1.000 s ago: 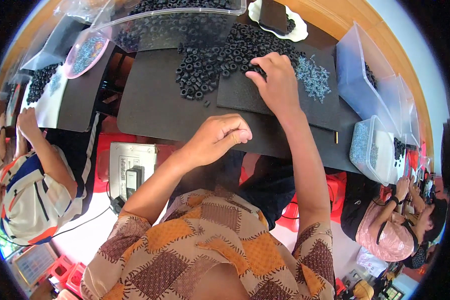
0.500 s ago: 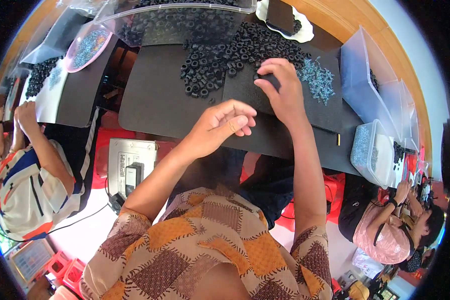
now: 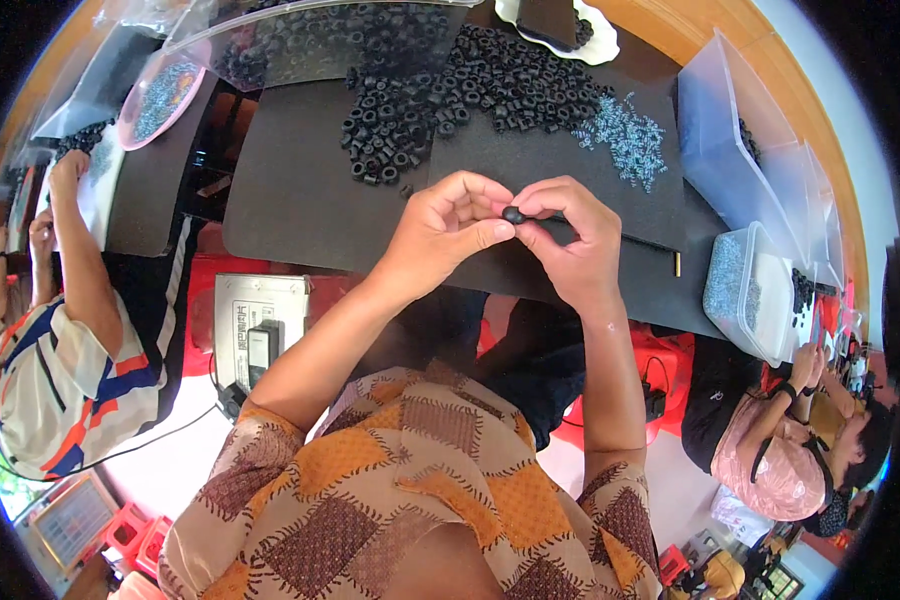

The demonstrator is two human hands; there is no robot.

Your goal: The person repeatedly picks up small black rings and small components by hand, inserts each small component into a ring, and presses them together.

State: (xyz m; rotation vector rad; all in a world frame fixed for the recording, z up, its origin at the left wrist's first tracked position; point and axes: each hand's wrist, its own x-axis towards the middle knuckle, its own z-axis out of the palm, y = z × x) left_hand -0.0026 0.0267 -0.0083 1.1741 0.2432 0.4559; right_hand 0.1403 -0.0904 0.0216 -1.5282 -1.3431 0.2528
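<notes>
A clear plastic bag (image 3: 300,40) of black rings lies at the far left; a grey labelled box (image 3: 255,325) sits near left, below the tabletop edge.

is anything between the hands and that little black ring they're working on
Nothing visible does. The left hand and right hand meet over the black mat, and their fingertips already pinch the small black ring directly between them.

Matt black rubber-like rings (image 3: 470,85) lie on a matt black mat (image 3: 300,190).
</notes>
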